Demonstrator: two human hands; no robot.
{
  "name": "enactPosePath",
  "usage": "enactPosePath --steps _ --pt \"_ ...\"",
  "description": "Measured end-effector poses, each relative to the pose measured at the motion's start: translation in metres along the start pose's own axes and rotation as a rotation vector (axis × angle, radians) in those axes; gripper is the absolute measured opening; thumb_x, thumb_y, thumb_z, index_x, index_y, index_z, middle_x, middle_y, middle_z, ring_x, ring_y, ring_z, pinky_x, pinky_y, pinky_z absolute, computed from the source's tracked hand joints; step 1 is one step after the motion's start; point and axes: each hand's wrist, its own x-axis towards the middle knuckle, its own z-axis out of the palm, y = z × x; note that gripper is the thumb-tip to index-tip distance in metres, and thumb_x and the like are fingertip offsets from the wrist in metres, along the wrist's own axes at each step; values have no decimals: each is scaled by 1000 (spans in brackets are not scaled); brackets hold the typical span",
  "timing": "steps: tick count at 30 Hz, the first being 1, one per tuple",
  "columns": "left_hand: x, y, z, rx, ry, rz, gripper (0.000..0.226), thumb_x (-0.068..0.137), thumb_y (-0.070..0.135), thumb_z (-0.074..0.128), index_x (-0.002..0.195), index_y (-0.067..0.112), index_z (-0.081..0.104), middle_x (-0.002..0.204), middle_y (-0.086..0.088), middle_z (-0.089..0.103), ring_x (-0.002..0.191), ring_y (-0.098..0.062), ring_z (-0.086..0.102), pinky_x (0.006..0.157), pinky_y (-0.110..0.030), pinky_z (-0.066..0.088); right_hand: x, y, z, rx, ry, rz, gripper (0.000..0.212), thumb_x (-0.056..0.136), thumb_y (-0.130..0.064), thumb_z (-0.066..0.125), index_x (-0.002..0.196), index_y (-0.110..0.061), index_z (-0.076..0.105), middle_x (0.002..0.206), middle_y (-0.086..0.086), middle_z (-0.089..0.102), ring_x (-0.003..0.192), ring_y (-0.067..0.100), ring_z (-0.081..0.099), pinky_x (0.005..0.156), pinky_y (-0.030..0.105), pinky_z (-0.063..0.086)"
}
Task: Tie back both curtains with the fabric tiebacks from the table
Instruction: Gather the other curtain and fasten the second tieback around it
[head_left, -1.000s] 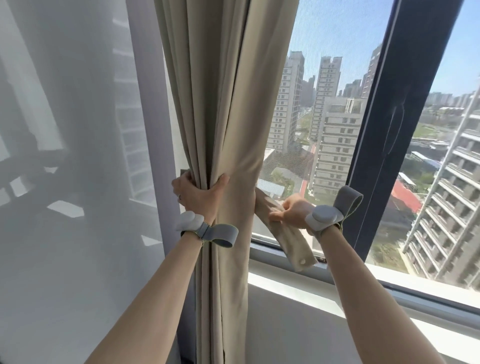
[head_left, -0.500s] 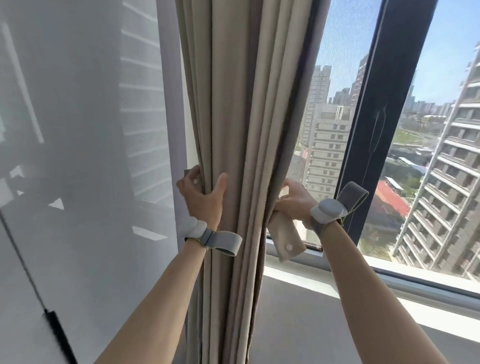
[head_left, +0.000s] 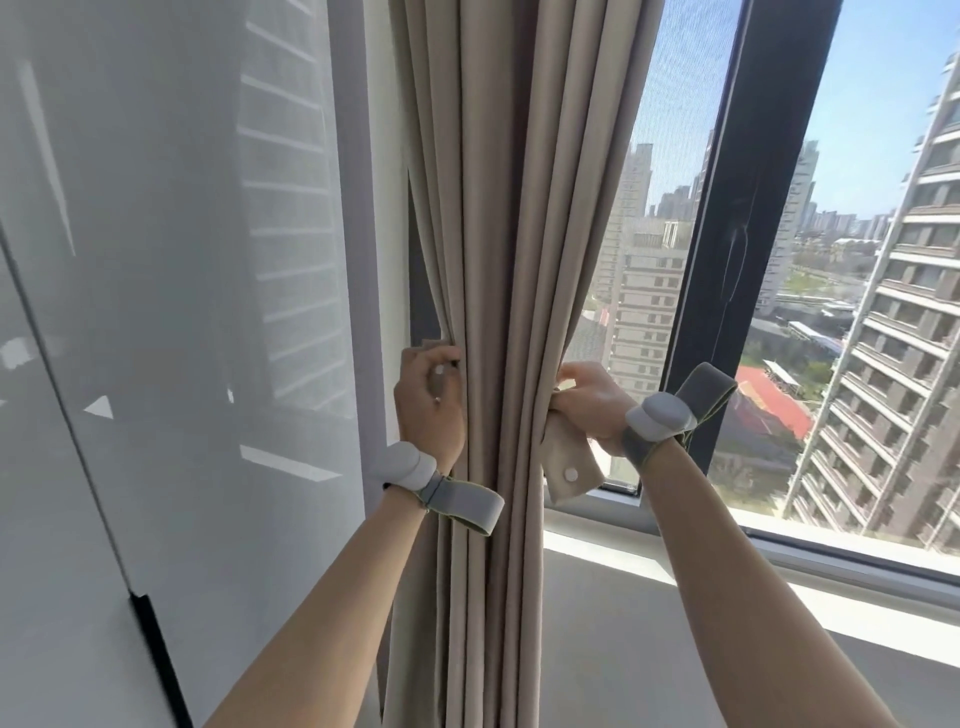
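A beige curtain (head_left: 498, 260) hangs gathered in folds in front of me. My left hand (head_left: 428, 400) is closed at the curtain's left edge, pinching a small end of fabric with a white snap that looks like one end of the tieback. My right hand (head_left: 589, 400) grips the curtain's right edge together with the other end of the beige fabric tieback (head_left: 566, 462), whose free tip with a white snap button hangs below my fingers. The band's middle is hidden behind the curtain.
A glossy grey wall panel (head_left: 182, 312) fills the left. A dark window frame post (head_left: 748, 234) stands to the right of the curtain. The white window sill (head_left: 779, 561) runs below the glass. Both wrists wear grey strapped bands.
My left hand has let go of the curtain's front and shifted to its left edge, pinching a fabric end. My right hand moved in against the curtain's right edge with the tieback.
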Motion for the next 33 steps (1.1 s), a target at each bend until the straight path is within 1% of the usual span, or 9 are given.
enactPosePath --steps 5,11,15,18,23,26,28,30,33 --pt "-1 4 -4 32 -96 70 19 90 -5 63 83 9 74 95 -11 60 73 -8 57 67 -10 45 -8 -8 1 95 70 -22 4 88 -7 64 86 -9 62 113 23 66 101 41 68 85 58 59" --pt "-10 23 -5 40 -272 99 28 92 -7 57 81 14 72 93 4 55 80 -3 57 76 -12 44 -10 -21 5 281 184 -1 3 83 -3 63 83 -6 62 98 24 63 84 35 64 85 57 57" --pt "-12 36 -10 25 -406 100 16 84 -2 66 93 8 74 100 5 53 87 -2 56 73 -12 48 -9 -27 7 333 208 48 19 81 1 65 65 -7 60 74 16 59 69 30 61 71 44 56" --pt "-14 38 -16 42 -558 155 38 72 10 73 109 7 69 108 2 49 99 -3 53 79 -13 51 -9 -30 8 380 206 80 14 81 5 63 68 -1 61 60 13 59 57 27 64 63 44 61" --pt "-18 21 -16 107 -686 189 68 67 19 80 129 12 54 120 6 35 109 -3 48 90 -5 43 -6 -29 9 417 254 147 6 82 4 62 77 8 62 80 21 60 73 36 66 80 60 58" --pt "-18 10 -11 193 -651 180 69 70 40 84 128 18 54 115 17 34 105 5 49 86 -3 45 -6 -30 11 437 279 189 18 83 4 62 92 18 64 88 27 62 91 45 71 84 65 56" --pt "-16 4 -8 230 -556 228 48 82 40 77 120 15 63 109 18 37 100 5 51 80 -5 46 -5 -31 14 441 280 177 27 83 4 62 102 23 62 93 33 65 99 50 68 83 65 56" --pt "-12 0 -5 231 -450 274 23 94 28 66 106 8 69 103 16 42 94 4 54 77 -6 45 -8 -33 18 471 279 135 17 83 6 62 91 21 63 87 30 63 89 50 70 73 62 60" --pt "-8 -4 -3 247 -356 277 18 98 18 60 93 3 69 96 10 48 85 6 55 72 -2 41 -6 -34 22 465 285 82 12 81 7 63 70 5 61 82 31 63 82 53 70 71 62 60"
